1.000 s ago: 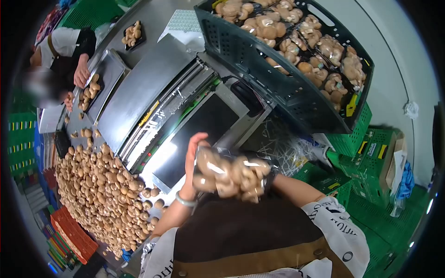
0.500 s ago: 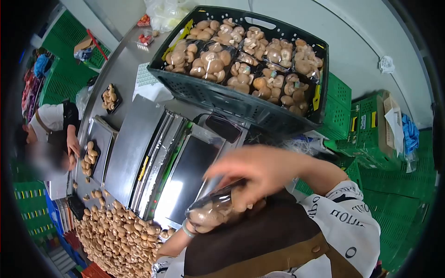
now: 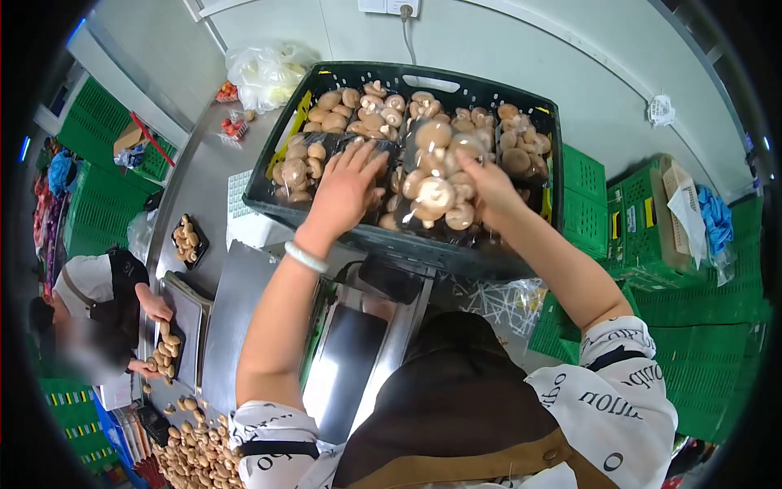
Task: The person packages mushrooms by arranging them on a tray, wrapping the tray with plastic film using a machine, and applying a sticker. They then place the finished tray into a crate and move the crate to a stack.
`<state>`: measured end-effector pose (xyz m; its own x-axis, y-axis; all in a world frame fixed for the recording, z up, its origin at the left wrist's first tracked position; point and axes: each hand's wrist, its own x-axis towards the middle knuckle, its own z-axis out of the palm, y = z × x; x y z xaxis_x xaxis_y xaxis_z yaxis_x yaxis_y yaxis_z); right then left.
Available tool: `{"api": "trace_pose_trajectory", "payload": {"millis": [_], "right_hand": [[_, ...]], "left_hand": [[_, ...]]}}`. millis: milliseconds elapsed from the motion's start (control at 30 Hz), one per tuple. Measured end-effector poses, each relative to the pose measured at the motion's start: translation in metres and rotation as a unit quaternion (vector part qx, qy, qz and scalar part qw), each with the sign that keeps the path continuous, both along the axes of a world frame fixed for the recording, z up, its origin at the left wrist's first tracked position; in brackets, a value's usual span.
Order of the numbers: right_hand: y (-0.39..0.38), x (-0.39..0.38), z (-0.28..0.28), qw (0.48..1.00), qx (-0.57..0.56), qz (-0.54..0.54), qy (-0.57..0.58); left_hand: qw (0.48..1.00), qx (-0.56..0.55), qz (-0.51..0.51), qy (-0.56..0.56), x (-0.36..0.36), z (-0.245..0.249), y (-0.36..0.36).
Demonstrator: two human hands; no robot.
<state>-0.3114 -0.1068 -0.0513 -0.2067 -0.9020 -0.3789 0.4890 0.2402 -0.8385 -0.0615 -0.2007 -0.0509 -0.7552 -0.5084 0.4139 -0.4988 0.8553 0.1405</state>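
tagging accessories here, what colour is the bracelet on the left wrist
The bracelet is pale, whitish; the head view shows it best.

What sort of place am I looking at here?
Probably a produce-packing room: a blackish-green perforated plastic crate holding film-wrapped packs of brown mushrooms, a heap of loose round brown mushrooms, and stacked bright green plastic crates.

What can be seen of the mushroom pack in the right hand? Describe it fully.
The pack shows rounded mushrooms with tan-brown caps and some paler parts, under clear, shiny, plastic-looking film. It looks full and slightly tilted. The right hand grips its right side, over the dark crate of similar packs. Its underside is hidden.
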Motion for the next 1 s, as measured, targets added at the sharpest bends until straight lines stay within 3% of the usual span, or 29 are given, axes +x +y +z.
{"api": "trace_pose_trajectory", "payload": {"millis": [100, 233, 300, 400, 433, 467, 500, 533, 633, 667, 733, 767, 867, 967, 1000], "right_hand": [[-0.02, 0.018, -0.03, 0.999, -0.01, -0.03, 0.025], [-0.028, 0.05, -0.052, 0.984, 0.06, 0.003, 0.17], [-0.028, 0.045, -0.04, 0.989, 0.054, 0.059, 0.12], [-0.018, 0.033, -0.011, 0.971, 0.084, 0.142, 0.171], [-0.013, 0.029, -0.011, 0.925, 0.014, 0.128, 0.357], [-0.006, 0.025, -0.013, 0.84, -0.061, 0.109, 0.527], [-0.002, 0.028, -0.004, 0.721, -0.136, 0.085, 0.674], [-0.002, 0.024, 0.011, 0.695, -0.223, 0.147, 0.668], [-0.022, 0.035, 0.006, 0.522, -0.305, 0.288, 0.743], [-0.031, 0.04, -0.015, 0.485, -0.283, 0.332, 0.758], [-0.042, 0.054, -0.046, 0.348, -0.274, 0.276, 0.853], [-0.049, 0.06, -0.059, 0.266, -0.276, 0.229, 0.895], [-0.043, 0.06, -0.043, 0.371, -0.281, 0.287, 0.837], [-0.033, 0.051, -0.006, 0.469, -0.3, 0.36, 0.749], [-0.027, 0.048, 0.0, 0.545, -0.307, 0.331, 0.706]], "left_hand": [[0.988, 0.041, 0.056, -0.142, 0.005, -0.019, -0.027], [0.984, 0.076, 0.068, -0.145, 0.008, -0.027, -0.032], [0.985, 0.091, 0.067, -0.134, 0.008, -0.028, -0.033], [0.989, 0.092, 0.067, -0.099, 0.01, -0.03, -0.033], [0.99, 0.089, 0.07, -0.085, 0.011, -0.032, -0.033], [0.991, 0.09, 0.071, -0.073, 0.012, -0.034, -0.032], [0.991, 0.087, 0.075, -0.072, 0.012, -0.035, -0.032], [0.99, 0.095, 0.075, -0.069, 0.01, -0.036, -0.032], [0.988, 0.117, 0.075, -0.064, 0.008, -0.029, -0.03], [0.991, 0.116, 0.064, -0.035, 0.008, -0.035, -0.034], [0.991, 0.115, 0.034, 0.055, 0.009, -0.029, -0.033], [0.984, 0.095, 0.071, 0.132, 0.011, -0.022, -0.026], [0.935, 0.041, 0.105, 0.337, 0.03, -0.012, 0.011], [0.925, 0.042, 0.143, 0.35, 0.081, 0.002, 0.085], [0.926, 0.055, 0.179, 0.329, 0.108, 0.002, 0.108]]}}
